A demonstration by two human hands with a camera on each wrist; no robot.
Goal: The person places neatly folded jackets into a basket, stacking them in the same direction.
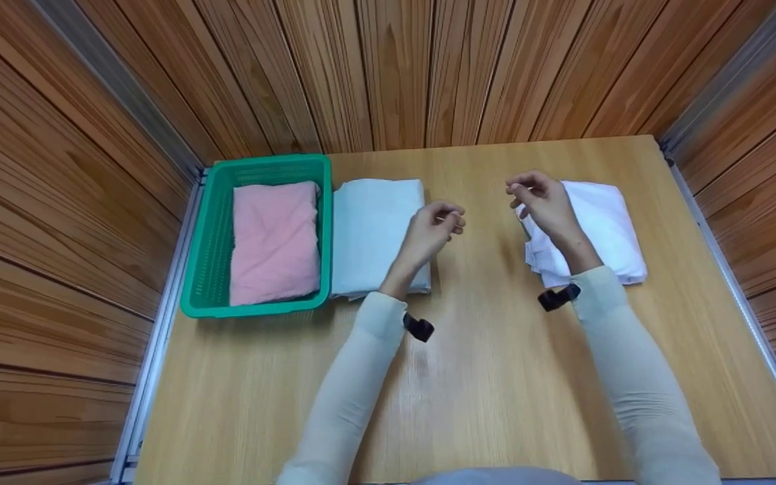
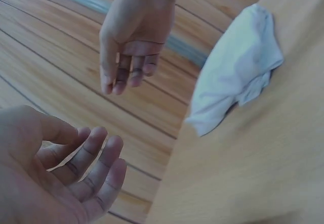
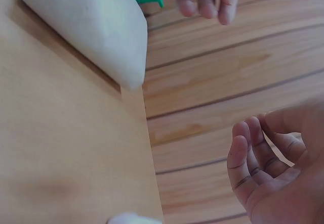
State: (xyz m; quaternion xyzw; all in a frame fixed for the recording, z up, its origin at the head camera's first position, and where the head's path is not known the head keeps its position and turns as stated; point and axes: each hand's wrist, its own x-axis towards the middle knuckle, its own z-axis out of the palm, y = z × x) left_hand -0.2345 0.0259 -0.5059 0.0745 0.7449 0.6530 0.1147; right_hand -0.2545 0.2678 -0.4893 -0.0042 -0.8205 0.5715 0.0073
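Note:
My left hand (image 1: 430,232) hovers over the table by the right edge of a folded pale blue cloth (image 1: 376,236), its fingers loosely bent around nothing. Across from it, my right hand (image 1: 544,203) is raised above the left part of a folded white cloth (image 1: 603,225), also holding nothing. Both palms face each other in the left wrist view, where the white cloth (image 2: 235,70) lies beyond. A folded pink cloth (image 1: 275,242) lies inside a green plastic basket (image 1: 189,269) at the left. In the right wrist view the pale blue cloth (image 3: 96,27) shows a thick folded corner.
The basket stands right beside the pale blue cloth on a wooden table (image 1: 469,391). Wood-plank walls (image 1: 395,74) with metal frame rails (image 1: 159,337) close in the back and sides. A small black camera (image 1: 419,328) sits on my left wrist, another (image 1: 558,297) on my right.

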